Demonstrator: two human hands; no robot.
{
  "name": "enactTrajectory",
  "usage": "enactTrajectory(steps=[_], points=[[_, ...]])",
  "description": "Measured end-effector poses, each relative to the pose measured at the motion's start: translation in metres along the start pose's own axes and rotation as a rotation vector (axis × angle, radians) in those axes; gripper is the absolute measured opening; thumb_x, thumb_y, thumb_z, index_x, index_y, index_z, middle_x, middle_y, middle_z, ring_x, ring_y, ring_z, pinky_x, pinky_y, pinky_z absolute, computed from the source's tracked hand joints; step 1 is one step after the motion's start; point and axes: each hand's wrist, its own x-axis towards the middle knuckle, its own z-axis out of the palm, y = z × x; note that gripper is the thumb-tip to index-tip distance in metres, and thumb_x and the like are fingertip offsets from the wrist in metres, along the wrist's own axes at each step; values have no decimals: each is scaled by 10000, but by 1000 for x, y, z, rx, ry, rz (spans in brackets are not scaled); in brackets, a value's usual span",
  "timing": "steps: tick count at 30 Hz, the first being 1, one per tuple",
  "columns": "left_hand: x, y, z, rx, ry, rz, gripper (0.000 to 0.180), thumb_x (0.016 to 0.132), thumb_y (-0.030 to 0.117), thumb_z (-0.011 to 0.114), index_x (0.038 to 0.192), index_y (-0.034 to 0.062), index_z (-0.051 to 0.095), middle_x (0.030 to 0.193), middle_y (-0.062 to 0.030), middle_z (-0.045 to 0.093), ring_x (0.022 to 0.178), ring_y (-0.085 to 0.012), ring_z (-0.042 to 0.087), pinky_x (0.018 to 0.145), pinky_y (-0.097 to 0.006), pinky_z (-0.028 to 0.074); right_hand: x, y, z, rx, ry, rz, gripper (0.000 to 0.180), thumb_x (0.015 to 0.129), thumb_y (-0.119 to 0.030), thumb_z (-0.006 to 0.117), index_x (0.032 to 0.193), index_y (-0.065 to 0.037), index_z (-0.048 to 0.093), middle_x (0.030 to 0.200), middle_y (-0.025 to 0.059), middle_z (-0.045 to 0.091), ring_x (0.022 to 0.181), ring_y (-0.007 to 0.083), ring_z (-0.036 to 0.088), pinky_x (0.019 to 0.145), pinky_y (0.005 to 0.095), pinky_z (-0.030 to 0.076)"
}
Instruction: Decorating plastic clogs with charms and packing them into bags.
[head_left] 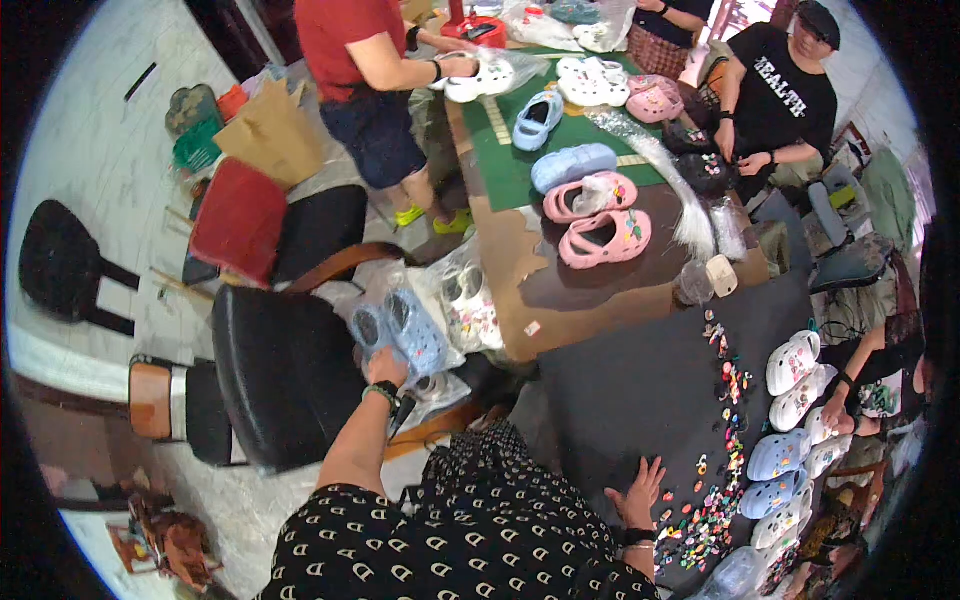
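My left hand (386, 368) reaches down to the left and is closed on the heel end of a light blue clog (370, 328). Its mate, another light blue clog (415, 335), lies alongside, and white clogs (470, 305) with colourful charms rest next to them in clear plastic. My right hand (638, 492) lies with fingers spread on a black table mat (620, 390) and holds nothing. Close by it are scattered small colourful shoe charms (700, 510), which run in a band up the mat.
White and blue clogs (775, 455) line the right edge, where another person's hand (835, 412) works. Pink clogs (605, 238) stand on the table ahead. A person in red (345, 50) handles white clogs; someone in black sits far right. A black chair (285, 375) stands at left.
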Motion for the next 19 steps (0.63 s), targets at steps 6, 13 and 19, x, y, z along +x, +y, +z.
enactTrajectory(steps=[6, 13, 19], points=[[56, 18, -6, 98, -168, -153, 935, 720, 413, 745, 1469, 233, 214, 1453, -267, 273, 1325, -396, 326, 1040, -487, 356, 3, -7, 2, 31, -126, 142, 1164, 512, -345, 883, 1422, -77, 208, 1542, 196, -34, 1397, 468, 8, 1019, 647, 244], [94, 6, 13, 214, -395, -71, 586, 695, 377, 733, 1225, 169, 594, 1345, -199, 476, 1333, -370, 318, 1040, -435, 355, 5, -24, 4, -8, -93, 256, 1159, 491, -295, 897, 1409, -95, 218, 1546, 170, -15, 1398, 458, 51, 1016, 628, 299], [107, 11, 20, 379, -399, -176, 844, 740, 395, 692, 1454, 144, 316, 1469, -136, 338, 1330, -367, 325, 1077, -427, 316, 2, -36, -4, 4, -95, 325, 1094, 547, -280, 882, 1411, -123, 230, 1545, 154, 19, 1403, 436, 69, 1009, 641, 318]])
